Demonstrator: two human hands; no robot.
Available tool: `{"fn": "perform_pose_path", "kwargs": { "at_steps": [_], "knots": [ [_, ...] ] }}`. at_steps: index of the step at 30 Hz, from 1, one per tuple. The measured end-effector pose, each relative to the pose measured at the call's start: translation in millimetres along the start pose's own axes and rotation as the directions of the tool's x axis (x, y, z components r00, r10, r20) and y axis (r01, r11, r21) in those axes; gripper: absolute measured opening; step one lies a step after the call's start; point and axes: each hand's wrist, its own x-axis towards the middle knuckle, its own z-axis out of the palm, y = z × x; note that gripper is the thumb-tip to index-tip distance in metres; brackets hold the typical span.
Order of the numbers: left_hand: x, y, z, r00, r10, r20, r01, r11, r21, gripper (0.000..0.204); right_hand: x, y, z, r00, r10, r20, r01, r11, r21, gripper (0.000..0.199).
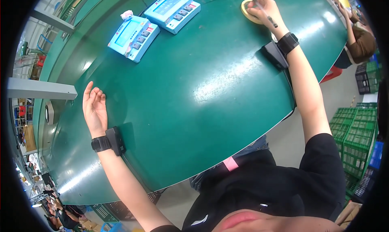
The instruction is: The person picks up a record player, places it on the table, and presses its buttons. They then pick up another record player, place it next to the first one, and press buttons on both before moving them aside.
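Right hand grips tape roll; left hand lies open.

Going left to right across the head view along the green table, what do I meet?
Left hand resting open on the green table → nearer blue device → farther blue device → yellow tape roll → right hand on the roll.

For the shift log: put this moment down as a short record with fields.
surface: green table
left hand: open, resting flat on the table, holding nothing
right hand: stretched to the far edge, fingers on a yellowish tape roll
wrists: black strap with a black box on each
devices: two light-blue units with screens and buttons, side by side at the far left
nearby: another person at the right edge
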Motion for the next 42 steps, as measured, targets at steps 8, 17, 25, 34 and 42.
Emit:
{"fn": "perform_pose_path", "kwargs": {
  "at_steps": [8, 17, 25, 34, 42],
  "knots": [
    [2.3, -0.1, -0.6, 1.000, 0.004, 0.016, -0.004, 1.000, 0.000, 0.040, -1.4, -3.5, -3.8, 0.999, -0.011, -0.049, -0.003, 0.962, -0.273, 0.025],
    [-2.3, 0.5, 9.0, 0.999, -0.007, -0.033, 0.007, 1.000, 0.005, 0.040, -2.7, -0.5, -13.3, 1.000, -0.004, -0.010, 0.000, 0.914, -0.406, 0.031],
    [-4.4, 0.7, 6.2, 0.999, 0.023, -0.032, -0.023, 0.999, -0.025, 0.042, -4.4, -19.7, 1.4, 0.997, 0.071, 0.009, -0.059, 0.891, -0.451, 0.033],
    [0.7, -5.1, 3.6, 1.000, 0.029, -0.007, -0.030, 0.997, -0.078, 0.038, -0.2, 1.0, -14.4, 0.997, 0.070, 0.022, -0.059, 0.947, -0.316, 0.034],
    [1.0, -5.9, 7.0, 0.999, 0.037, -0.005, -0.037, 0.989, -0.140, 0.034, 18.4, 66.6, -45.5, 0.999, -0.008, 0.052, 0.016, 0.987, -0.157, 0.033]
  ]
}}
